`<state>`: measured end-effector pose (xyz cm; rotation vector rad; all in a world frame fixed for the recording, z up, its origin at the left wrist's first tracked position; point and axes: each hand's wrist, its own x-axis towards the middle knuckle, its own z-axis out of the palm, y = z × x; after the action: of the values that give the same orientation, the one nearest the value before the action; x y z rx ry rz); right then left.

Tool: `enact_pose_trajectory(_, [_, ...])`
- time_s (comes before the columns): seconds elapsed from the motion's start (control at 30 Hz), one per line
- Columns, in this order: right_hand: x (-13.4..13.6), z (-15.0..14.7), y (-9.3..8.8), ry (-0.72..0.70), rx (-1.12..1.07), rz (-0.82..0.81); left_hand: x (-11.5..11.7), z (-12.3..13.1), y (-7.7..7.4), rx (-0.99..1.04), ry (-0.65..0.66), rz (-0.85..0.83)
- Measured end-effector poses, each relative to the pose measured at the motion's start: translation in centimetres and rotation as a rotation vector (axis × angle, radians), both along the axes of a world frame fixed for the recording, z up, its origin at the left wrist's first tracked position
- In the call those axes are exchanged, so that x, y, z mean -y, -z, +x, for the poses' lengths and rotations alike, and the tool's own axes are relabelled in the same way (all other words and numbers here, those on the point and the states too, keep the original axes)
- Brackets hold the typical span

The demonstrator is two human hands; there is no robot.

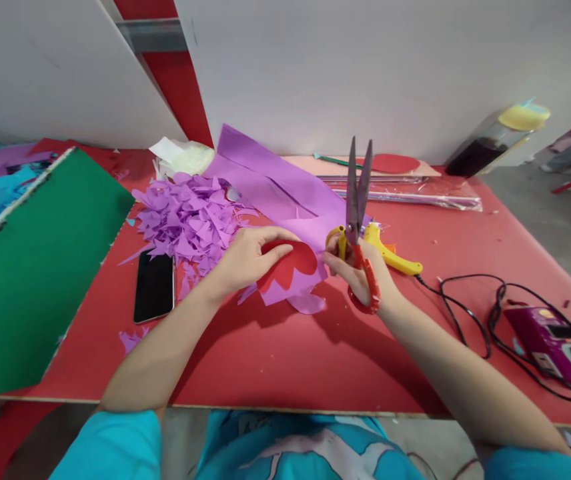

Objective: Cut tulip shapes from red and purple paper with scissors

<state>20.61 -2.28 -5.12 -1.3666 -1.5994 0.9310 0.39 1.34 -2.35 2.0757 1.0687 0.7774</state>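
So the middle of everything here is this scalloped red cutout [301, 261], up over the counter [265, 367] in front of the person, with purple paper [308, 303] peeking out under its wavy edge. I'd say it's laid on top so its outline can be followed, and the pinch probably stops the two layers slipping. The big purple sheets [285, 180] sit just behind the cutout, likely for easy reach, and the scrap pile [190, 213] is off to its left, I guess to keep bits out of the way. Phone [154, 290] is left of the cutout too, near the scraps, and the yellow glue gun [393, 252] lies to its right, past the scissors [353, 227]. As for grip: the left hand [250, 260] is clamped on the cutout and the purple layer, thumb flat on top, other fingers mostly hidden. The right hand [349, 271] is just right of the cutout, curled round the scissors' handles, with the blades a little apart and pointing away from the body. Can't tell if those right fingertips touch the purple paper or only hover beside it.
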Motion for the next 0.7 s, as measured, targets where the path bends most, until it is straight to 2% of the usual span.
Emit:
enact_pose_trajectory(0.17, [1.3, 1.0, 2.6, -0.089, -0.189, -0.181, -0.6, -0.6, 0.4, 0.131, -0.087, -0.032])
enact_pose_trajectory(0.3, [2.5, 1.3, 4.1, -0.183, -0.275, -0.221, -1.0, -0.8, 0.8, 0.29, -0.158, -0.056])
enact_pose_trajectory(0.47, [3.3, 1.3, 3.9, -0.286, -0.188, -0.122, -1.4, -1.0, 1.6, 0.42, -0.315, -0.034])
enact_pose_trajectory(0.7, [3.6, 1.1, 3.6, -0.375, -0.135, -0.125, -0.8, -0.8, 1.3, 0.413, -0.386, 0.237])
